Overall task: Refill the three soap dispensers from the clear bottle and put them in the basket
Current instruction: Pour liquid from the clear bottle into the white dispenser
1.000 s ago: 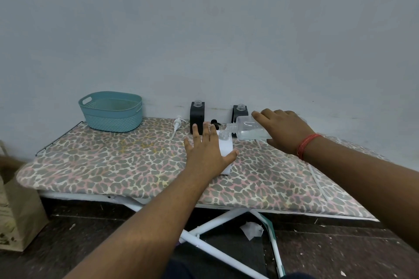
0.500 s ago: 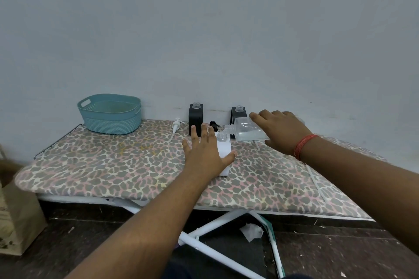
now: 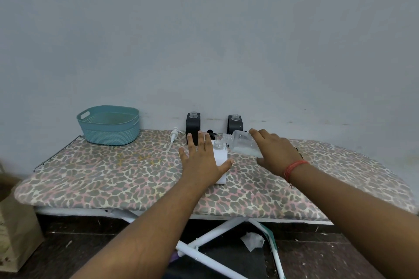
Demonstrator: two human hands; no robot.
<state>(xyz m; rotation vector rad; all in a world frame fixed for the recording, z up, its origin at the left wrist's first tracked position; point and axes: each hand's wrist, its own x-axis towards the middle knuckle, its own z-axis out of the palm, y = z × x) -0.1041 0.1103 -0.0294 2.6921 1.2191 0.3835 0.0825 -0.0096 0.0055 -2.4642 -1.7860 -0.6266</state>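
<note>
The left hand (image 3: 201, 161) is laid against the white soap dispenser (image 3: 220, 161), fingers spread and nearly straight, the thumb pressed across its front face; most of the dispenser's squarish body is hidden behind the palm, and only its clear threaded neck and right side can be seen. The right hand (image 3: 275, 154) is wrapped around the clear bottle (image 3: 243, 146), which is tipped almost level, its open mouth held just above and beside the dispenser's neck. A whitish liquid is pooled along the bottle's lower side; whether any is flowing cannot be made out. A red thread band (image 3: 294, 167) is worn on the right wrist.

Two black square dispensers (image 3: 193, 123) (image 3: 235, 122) with clear necks are stood uncapped at the wall; the lower part of each is covered by the hands or bottle. A black pump head (image 3: 211, 134) is partly hidden between them, and a white pump with its tube (image 3: 173, 138) lies to the left. The woven-textured teal plastic basket (image 3: 108, 124) is set at the far left corner of the leopard-print ironing board (image 3: 102, 179). A brown paper bag (image 3: 15, 229) is cut off at the left edge.
</note>
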